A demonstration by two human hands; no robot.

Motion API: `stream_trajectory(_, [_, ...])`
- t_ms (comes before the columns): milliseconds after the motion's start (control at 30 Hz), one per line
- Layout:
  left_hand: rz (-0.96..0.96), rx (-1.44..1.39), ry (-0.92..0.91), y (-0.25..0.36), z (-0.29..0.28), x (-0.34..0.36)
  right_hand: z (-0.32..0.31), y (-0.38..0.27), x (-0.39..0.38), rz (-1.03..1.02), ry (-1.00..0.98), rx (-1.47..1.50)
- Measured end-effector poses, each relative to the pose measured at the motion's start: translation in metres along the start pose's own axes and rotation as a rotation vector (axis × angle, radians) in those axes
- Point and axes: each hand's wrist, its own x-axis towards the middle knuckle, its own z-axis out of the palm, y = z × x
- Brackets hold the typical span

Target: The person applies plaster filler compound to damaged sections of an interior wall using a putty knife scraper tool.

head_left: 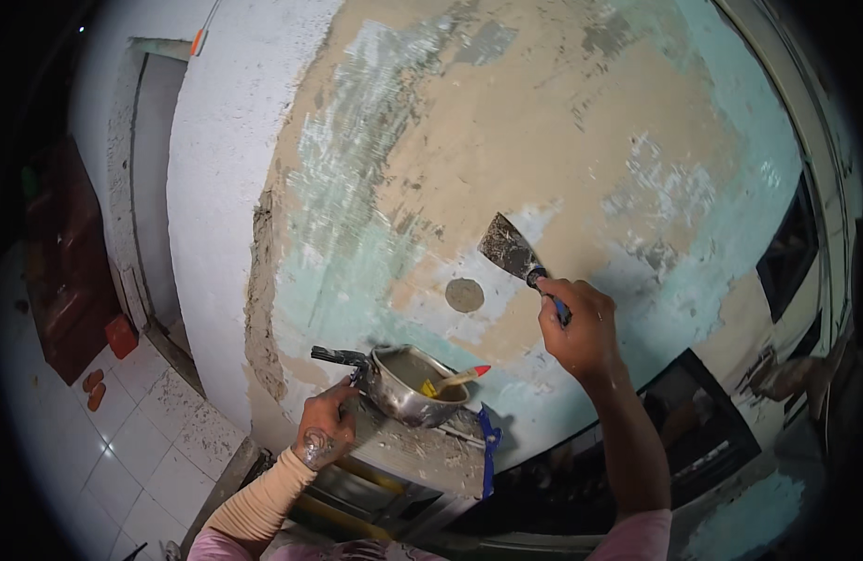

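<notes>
The right hand (584, 335) is closed around the handle of a scraper (508, 245), whose blade points up and to the left of this hand, over the patchy wall (534, 112). Whether the blade touches the wall, I cannot tell. For a good stroke, I would keep the blade low and flat, with even pressure, so that its corner does not dig. Left of the right hand, a round grey spot (464, 295) probably deserves lighter passes around its edge. Lower, the left hand (327, 428) is at the handle side of a metal pot (413, 411), fingers curled; how firmly they grip is not clear. The pot holds a brush (463, 378), so it is better kept level.
</notes>
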Motion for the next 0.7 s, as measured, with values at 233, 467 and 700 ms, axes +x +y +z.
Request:
stream_trajectory(233, [-0.065, -0.014, -0.04, 0.011, 0.0, 0.001, -0.01, -0.008, -0.015, 0.161, -0.043, 0.007])
stream_trajectory(467, [0.008, 0.035, -0.029, 0.01, 0.008, 0.003, -0.012, -0.002, -0.017, 0.214, -0.018, 0.034])
stream_trajectory(700, [0.091, 0.052, 0.007, -0.002, 0.008, -0.002, 0.003, -0.009, -0.017, 0.295, -0.019, 0.115])
